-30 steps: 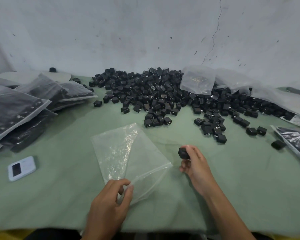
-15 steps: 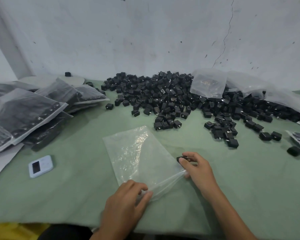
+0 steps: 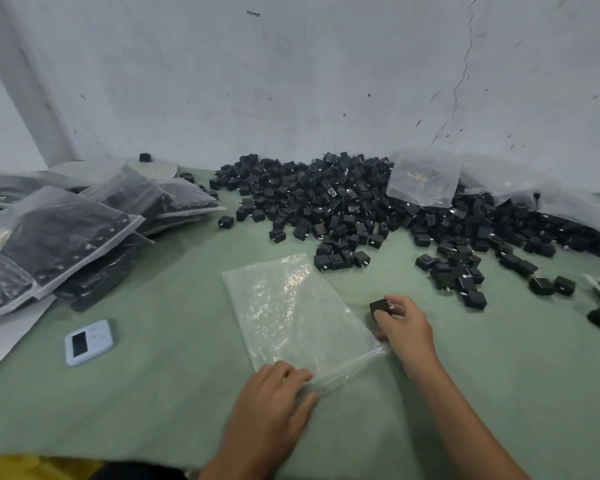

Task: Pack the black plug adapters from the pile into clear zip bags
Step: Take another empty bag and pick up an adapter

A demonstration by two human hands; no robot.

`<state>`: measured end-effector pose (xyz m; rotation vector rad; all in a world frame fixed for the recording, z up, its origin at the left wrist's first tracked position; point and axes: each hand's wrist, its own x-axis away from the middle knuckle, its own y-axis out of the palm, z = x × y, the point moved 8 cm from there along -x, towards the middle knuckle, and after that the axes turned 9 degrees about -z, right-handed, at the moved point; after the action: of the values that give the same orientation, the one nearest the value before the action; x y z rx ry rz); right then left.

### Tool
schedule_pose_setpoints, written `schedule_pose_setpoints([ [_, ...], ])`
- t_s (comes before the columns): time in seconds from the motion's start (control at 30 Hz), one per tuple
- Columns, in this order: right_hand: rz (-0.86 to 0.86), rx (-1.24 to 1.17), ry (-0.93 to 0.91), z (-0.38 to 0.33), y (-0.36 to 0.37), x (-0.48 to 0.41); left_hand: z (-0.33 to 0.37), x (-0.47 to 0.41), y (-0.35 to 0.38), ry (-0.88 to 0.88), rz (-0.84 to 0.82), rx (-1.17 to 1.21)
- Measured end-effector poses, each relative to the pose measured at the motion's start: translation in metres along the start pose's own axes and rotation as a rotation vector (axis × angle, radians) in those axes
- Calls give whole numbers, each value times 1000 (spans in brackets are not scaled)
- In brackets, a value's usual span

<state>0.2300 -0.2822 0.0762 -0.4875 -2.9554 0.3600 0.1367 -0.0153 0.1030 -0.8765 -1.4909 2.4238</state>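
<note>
A clear zip bag (image 3: pixel 291 313) lies flat on the green table in front of me, its mouth toward me. My left hand (image 3: pixel 274 400) pinches the near left corner of the bag's mouth. My right hand (image 3: pixel 406 327) holds one black plug adapter (image 3: pixel 378 308) in its fingertips at the bag's right edge, while its lower fingers touch the mouth's right corner. A large pile of black plug adapters (image 3: pixel 343 202) spreads along the wall behind the bag.
Filled zip bags (image 3: pixel 66 230) are stacked at the left. A small white device (image 3: pixel 88 342) with a dark screen lies near them. Empty clear bags (image 3: pixel 425 176) rest on the pile at the right. Loose adapters (image 3: pixel 551 285) are scattered at the far right.
My right hand brought the adapter down to the bag's right edge and now touches the mouth corner. My left hand kept its grip on the bag's mouth. The camera shifted left.
</note>
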Motion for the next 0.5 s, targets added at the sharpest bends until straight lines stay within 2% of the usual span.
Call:
schedule_pose_setpoints([
  [0.1, 31, 80, 26, -1, -2, -5, 5, 2, -3, 21, 27, -21],
  [0.23, 72, 305, 51, -8, -9, -3, 14, 8, -6, 10, 15, -11],
  [0.33, 111, 506, -101, -31, -3, 16, 21, 9, -7, -25, -47, -14],
  [0.4, 51, 630, -218, -43, 12, 31, 28, 10, -7, -29, -69, -2],
  [0.5, -153, 727, -216, -37, 34, 48, 34, 15, -8, -35, -94, 70],
])
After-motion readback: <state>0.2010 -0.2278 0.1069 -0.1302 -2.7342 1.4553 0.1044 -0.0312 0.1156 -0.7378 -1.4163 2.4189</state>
